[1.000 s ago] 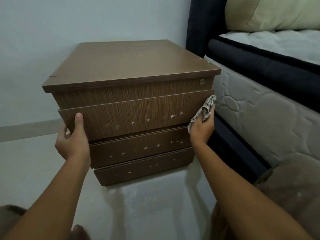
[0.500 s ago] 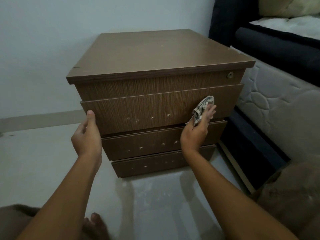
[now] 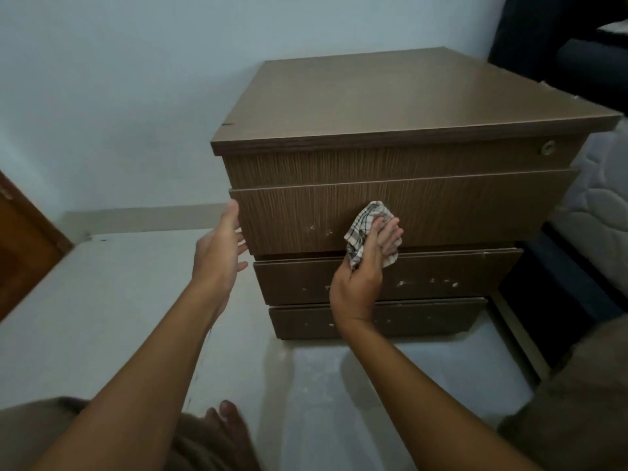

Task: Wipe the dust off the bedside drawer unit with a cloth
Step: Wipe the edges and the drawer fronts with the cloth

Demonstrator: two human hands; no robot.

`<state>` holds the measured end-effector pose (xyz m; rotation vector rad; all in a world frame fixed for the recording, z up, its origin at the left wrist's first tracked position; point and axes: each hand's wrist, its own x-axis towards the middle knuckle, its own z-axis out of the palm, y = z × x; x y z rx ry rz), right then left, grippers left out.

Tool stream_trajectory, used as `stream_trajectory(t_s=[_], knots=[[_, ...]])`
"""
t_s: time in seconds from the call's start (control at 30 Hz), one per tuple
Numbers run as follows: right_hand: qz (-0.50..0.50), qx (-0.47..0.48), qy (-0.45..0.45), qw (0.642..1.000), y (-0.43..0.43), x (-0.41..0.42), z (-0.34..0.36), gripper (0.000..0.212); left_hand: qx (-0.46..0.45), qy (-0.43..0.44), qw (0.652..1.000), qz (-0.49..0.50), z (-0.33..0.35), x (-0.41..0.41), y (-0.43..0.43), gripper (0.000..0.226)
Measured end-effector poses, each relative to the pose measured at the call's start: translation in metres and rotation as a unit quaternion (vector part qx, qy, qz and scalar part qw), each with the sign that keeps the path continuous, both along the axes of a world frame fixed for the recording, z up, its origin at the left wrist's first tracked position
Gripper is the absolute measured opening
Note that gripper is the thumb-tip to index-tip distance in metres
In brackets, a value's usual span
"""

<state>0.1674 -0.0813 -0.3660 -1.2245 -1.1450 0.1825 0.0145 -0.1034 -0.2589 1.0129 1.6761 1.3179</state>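
A brown wooden bedside drawer unit (image 3: 407, 103) with three drawer fronts stands on the floor against the wall. My right hand (image 3: 363, 270) presses a checked cloth (image 3: 362, 226) flat against the lower middle of the top drawer front (image 3: 475, 212), fingers fairly straight over the cloth. My left hand (image 3: 219, 253) steadies the left edge of that same drawer front, thumb on the front, fingers reaching round the side. Pale specks dot the two lower drawer fronts and the top one left of the cloth.
A bed with a dark frame and quilted mattress (image 3: 598, 212) stands close on the right of the unit. A brown wooden door (image 3: 20, 239) shows at the left edge. My foot (image 3: 227, 419) rests on the pale floor below.
My right hand has slid the cloth leftward along the top drawer front, from its right end to its middle. The view has shifted so the unit sits further right. My left hand stays at the left edge.
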Motion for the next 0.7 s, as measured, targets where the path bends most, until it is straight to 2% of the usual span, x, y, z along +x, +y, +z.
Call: stream_trajectory(t_s=[0.17, 0.23, 0.37, 0.5, 0.57, 0.7], knots=[[0.019, 0.000, 0.018, 1.000, -0.001, -0.035, 0.000, 0.078, -0.031, 0.117, 0.988, -0.094, 0.021, -0.019, 0.009, 0.084], [0.034, -0.001, 0.020, 0.999, -0.001, -0.053, 0.002, 0.077, -0.054, 0.135, 0.981, -0.130, 0.028, -0.029, 0.012, 0.086], [0.058, -0.007, 0.014, 0.998, 0.000, -0.090, 0.006, 0.082, -0.083, 0.129, 0.972, -0.176, 0.032, -0.040, 0.016, 0.081], [0.105, -0.022, -0.035, 0.994, -0.005, -0.120, 0.009, 0.088, -0.074, 0.122, 0.971, -0.194, 0.035, -0.046, 0.017, 0.078], [0.135, -0.030, -0.050, 0.989, -0.008, -0.129, 0.008, 0.084, -0.066, 0.119, 0.972, -0.192, 0.040, -0.050, 0.016, 0.078], [0.274, -0.069, -0.082, 0.956, -0.024, -0.134, -0.005, 0.088, -0.047, 0.124, 0.977, -0.166, 0.048, -0.056, 0.017, 0.075]])
